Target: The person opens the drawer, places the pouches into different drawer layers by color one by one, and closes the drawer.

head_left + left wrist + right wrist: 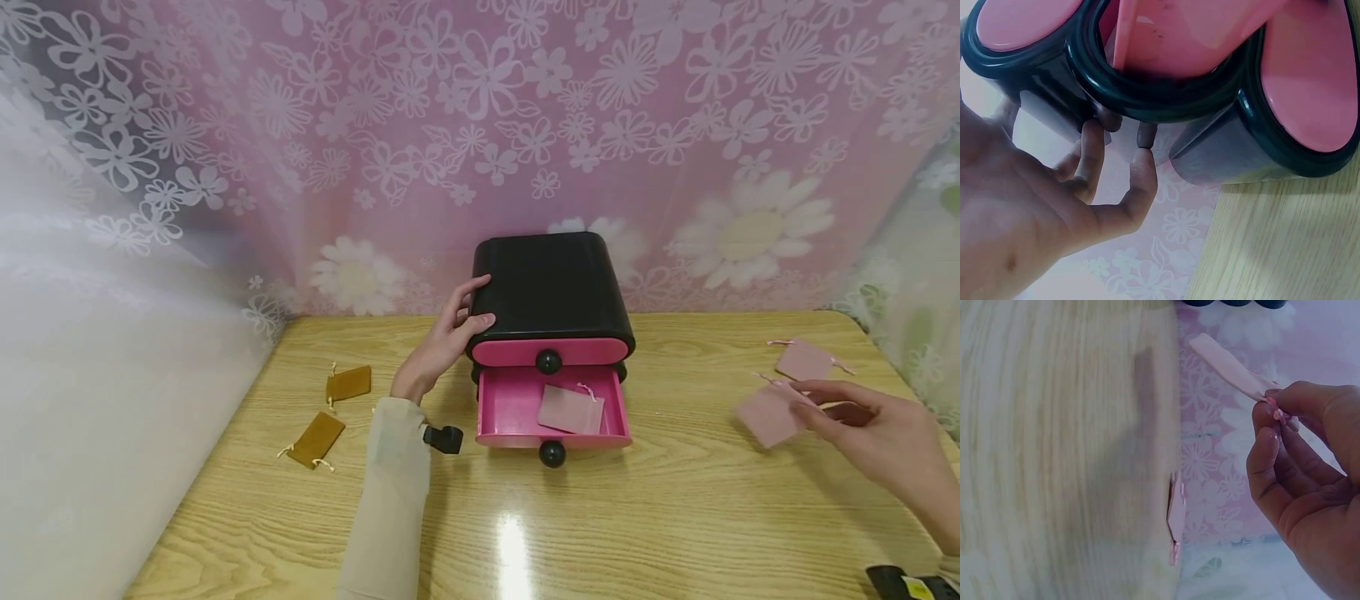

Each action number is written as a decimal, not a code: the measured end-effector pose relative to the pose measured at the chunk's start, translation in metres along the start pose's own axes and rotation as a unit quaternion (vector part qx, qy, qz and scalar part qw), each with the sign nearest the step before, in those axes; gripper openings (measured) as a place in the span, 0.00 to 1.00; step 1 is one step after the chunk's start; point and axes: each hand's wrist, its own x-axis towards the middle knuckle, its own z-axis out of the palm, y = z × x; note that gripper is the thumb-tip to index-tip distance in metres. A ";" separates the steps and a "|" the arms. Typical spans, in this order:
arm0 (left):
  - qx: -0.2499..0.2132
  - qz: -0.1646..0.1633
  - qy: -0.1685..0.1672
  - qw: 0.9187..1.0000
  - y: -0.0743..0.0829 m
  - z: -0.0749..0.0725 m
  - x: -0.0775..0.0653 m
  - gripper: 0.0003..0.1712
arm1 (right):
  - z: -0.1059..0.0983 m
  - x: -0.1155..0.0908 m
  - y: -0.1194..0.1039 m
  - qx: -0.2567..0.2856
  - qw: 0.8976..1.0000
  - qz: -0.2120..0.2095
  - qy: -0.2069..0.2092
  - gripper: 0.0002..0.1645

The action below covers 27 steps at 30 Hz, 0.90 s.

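A black mini drawer cabinet (551, 279) with pink drawers stands at the back middle of the table. My left hand (442, 333) holds its left side, with fingertips on the top edge; in the left wrist view its bent fingers (1142, 181) touch the black casing. Below the shut top drawer, a pink drawer (510, 400) is pulled out, with a pale pink drawstring pouch (570, 408) lying inside. At the right, my right hand (881, 425) pinches another pink pouch (768, 414) by its corded end, above the table. A further pink pouch (806, 360) lies just behind it.
Two brown drawstring pouches, one farther back (350, 384) and one nearer (317, 440), lie on the wooden table (660, 525) at the left. Flowered cloth (487, 150) hangs behind and at both sides. The open drawer's black knob (552, 454) juts forward.
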 end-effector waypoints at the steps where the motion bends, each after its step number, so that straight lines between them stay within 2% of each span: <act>1: 0.000 0.000 0.000 1.000 0.000 0.000 0.000 0.31 | -0.001 0.000 -0.002 0.002 1.000 0.002 -0.001 0.29; 8: 0.001 0.000 -0.001 1.000 0.001 0.002 0.001 0.31 | -0.003 -0.005 -0.017 0.033 0.999 0.012 0.009 0.21; 15: 0.002 -0.003 -0.003 1.000 0.001 0.001 -0.001 0.31 | 0.000 -0.010 -0.036 0.057 0.998 -0.029 0.029 0.20; 21: 0.003 -0.002 -0.003 1.000 -0.001 0.000 -0.002 0.31 | 0.001 -0.013 -0.051 0.088 0.994 -0.051 0.033 0.17; 27: 0.002 0.002 -0.002 1.000 -0.001 0.000 -0.001 0.31 | 0.003 -0.014 -0.067 0.104 0.991 -0.075 0.031 0.17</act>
